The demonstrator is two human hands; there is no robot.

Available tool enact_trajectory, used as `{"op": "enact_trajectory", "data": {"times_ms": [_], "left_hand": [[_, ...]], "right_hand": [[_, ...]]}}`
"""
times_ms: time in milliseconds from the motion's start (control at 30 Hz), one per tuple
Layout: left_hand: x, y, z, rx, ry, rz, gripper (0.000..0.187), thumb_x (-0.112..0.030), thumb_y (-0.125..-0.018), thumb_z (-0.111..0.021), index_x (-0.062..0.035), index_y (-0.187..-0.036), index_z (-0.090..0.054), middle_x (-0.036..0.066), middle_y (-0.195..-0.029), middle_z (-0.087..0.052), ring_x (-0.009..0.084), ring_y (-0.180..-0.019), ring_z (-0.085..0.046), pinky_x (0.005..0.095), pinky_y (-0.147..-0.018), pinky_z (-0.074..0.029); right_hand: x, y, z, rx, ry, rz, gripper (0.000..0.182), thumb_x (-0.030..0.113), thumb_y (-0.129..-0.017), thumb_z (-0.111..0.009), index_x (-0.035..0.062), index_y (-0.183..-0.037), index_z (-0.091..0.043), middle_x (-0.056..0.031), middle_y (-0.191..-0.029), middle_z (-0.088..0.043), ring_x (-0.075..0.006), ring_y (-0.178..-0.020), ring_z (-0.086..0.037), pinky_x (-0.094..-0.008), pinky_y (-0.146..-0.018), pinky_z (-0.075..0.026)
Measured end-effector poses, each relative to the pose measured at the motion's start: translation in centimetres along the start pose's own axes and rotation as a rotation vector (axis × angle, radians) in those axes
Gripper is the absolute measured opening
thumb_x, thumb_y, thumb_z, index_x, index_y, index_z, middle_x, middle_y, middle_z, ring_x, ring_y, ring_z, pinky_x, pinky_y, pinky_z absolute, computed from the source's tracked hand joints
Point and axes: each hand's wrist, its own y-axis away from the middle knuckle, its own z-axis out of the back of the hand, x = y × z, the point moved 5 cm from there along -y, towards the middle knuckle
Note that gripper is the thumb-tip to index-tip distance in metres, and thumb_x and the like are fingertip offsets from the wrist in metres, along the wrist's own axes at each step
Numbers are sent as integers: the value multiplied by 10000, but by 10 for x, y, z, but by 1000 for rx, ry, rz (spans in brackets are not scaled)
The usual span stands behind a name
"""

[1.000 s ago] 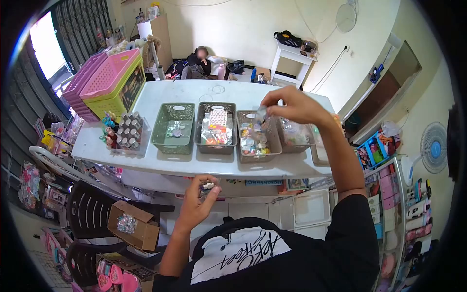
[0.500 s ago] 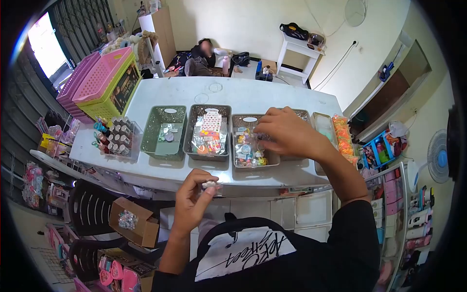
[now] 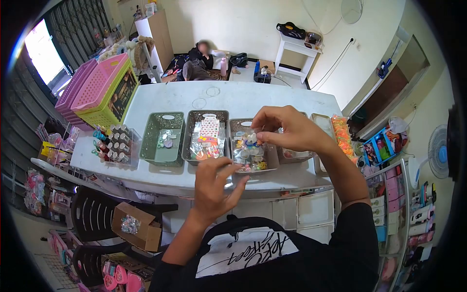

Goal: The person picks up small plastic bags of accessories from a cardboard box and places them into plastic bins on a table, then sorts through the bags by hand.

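Observation:
My right hand [image 3: 290,129] is over the grey-brown basket [image 3: 274,163], thumb and fingers pinched on a small clear packet [image 3: 251,142] with colourful bits in it; its exact contents are too small to name. Below it in that basket lie several small packets of colourful charms [image 3: 254,160]. My left hand [image 3: 214,187] is at the table's front edge, just below this basket, fingers apart and nothing visible between them. Beside it on the left stands a dark grey basket [image 3: 188,146] with sticker sheets [image 3: 209,129] and packets.
A green basket [image 3: 151,155] holds a few small items. Nail-polish-like bottles [image 3: 119,143] stand in a clear tray at left, near stacked plastic baskets [image 3: 97,92]. Orange packets [image 3: 342,136] line the right end. A person [image 3: 197,65] sits on the floor beyond the table [image 3: 194,87].
My left hand has moved up and right toward the basket and opened; the small whitish packet it held is gone from it. My right hand has shifted slightly and now pinches a packet.

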Motion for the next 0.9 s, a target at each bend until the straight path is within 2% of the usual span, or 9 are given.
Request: {"op": "enact_trajectory", "data": {"times_ms": [267,367,433,467,500,567,600,700,900], "left_hand": [[3,10,-7,69,-3,8,317,-80,-736,-799,-75,-1031,-684,74,-1063,-615,276,-973,-573,407,-858,-456],[3,6,-4,50,-5,-3,278,-55,-725,-794,-70,-980,-685,76,-1019,-625,275,-953,-576,403,-844,-457],[5,6,-4,53,-23,-11,256,-35,-712,-792,-65,-941,-682,80,-988,-629,280,-933,-576,403,-831,-455],[6,7,-5,55,-12,-10,243,-24,-711,-788,-63,-927,-682,78,-982,-630,278,-927,-579,400,-823,-459],[7,8,-7,57,0,-11,231,-13,-711,-783,-61,-912,-681,76,-976,-631,276,-921,-583,396,-815,-463],[6,7,-6,56,2,-12,234,-5,-709,-781,-59,-913,-681,78,-977,-630,277,-916,-585,396,-809,-465],[6,7,-6,52,2,-16,238,3,-706,-779,-57,-915,-680,80,-978,-630,278,-911,-587,395,-803,-466],[6,8,-6,49,3,-9,236,7,-705,-778,-54,-912,-679,82,-976,-629,279,-914,-584,396,-805,-465],[6,7,-8,49,3,2,236,4,-708,-775,-54,-917,-681,85,-979,-629,283,-918,-582,397,-807,-468]], "right_hand": [[-7,-6,-9,91,-51,-41,260,65,-831,-678,-21,-1072,-633,-94,-909,-700,-151,-794,-684,-295,-711,-532],[2,0,0,-36,21,69,224,55,-817,-680,8,-1034,-653,-93,-919,-677,-189,-768,-685,-317,-688,-532],[22,11,-10,-165,464,402,180,68,-821,-694,32,-996,-670,-91,-926,-657,-250,-785,-673,-348,-692,-528],[24,15,-23,-118,558,404,157,120,-841,-704,42,-975,-681,-101,-940,-660,-302,-832,-651,-396,-724,-517],[21,16,-28,-117,557,402,157,120,-841,-704,42,-975,-681,-101,-940,-660,-302,-832,-651,-396,-724,-517],[10,19,-46,148,486,438,182,171,-855,-708,39,-980,-692,-99,-961,-668,-302,-881,-650,-412,-770,-508],[13,15,-40,210,342,338,193,200,-867,-701,46,-982,-707,-101,-974,-670,-312,-918,-640,-427,-812,-497],[1,8,-21,43,322,344,202,210,-871,-694,42,-981,-716,-108,-991,-672,-312,-977,-623,-425,-841,-489],[-10,-2,-42,112,628,347,335,285,-818,-732,41,-1033,-650,-116,-959,-606,-307,-960,-591,-421,-854,-473]]}}
